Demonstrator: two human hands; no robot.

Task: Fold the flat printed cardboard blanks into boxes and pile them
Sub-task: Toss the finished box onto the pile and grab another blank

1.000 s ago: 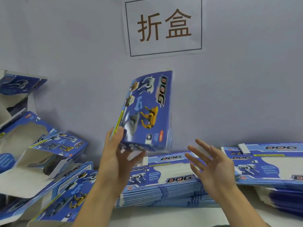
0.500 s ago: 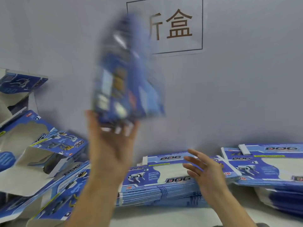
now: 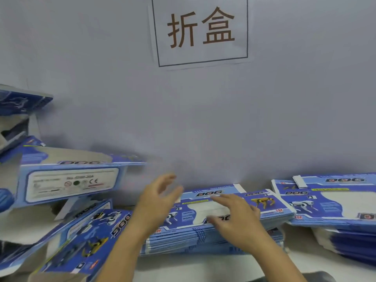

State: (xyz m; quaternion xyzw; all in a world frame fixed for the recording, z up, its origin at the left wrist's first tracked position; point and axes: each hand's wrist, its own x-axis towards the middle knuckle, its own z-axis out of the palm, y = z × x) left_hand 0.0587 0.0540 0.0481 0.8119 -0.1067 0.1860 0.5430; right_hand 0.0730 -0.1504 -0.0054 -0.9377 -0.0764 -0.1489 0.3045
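While both hands hover over it, the middle stack of flat blanks (image 3: 213, 231) lies at 6 o'clock on the white table (image 3: 183, 267), blue printed face up with a white window panel and "DOG" lettering. Right hand (image 3: 238, 218) is palm down over the top blank, fingers spread and straight; whether the fingertips touch the card, cannot tell. Left hand (image 3: 156, 202) is at the stack's 9 o'clock edge, fingers loosely open and blurred, holding nothing.

At 3 o'clock a second stack of blanks (image 3: 333, 204) lies just beside the first, its near corner overlapping it. At 9 o'clock folded boxes are piled: the top folded box (image 3: 69, 182) lies tilted, white label panel with CE mark facing the camera; beneath it a lower folded box (image 3: 85, 235) leans toward 7 o'clock, close against the left forearm. More boxes (image 3: 18, 110) stand at 10 o'clock, partly cut off.

At 12 o'clock a paper sign (image 3: 201, 31) with two brown characters is on the grey wall (image 3: 284, 119).
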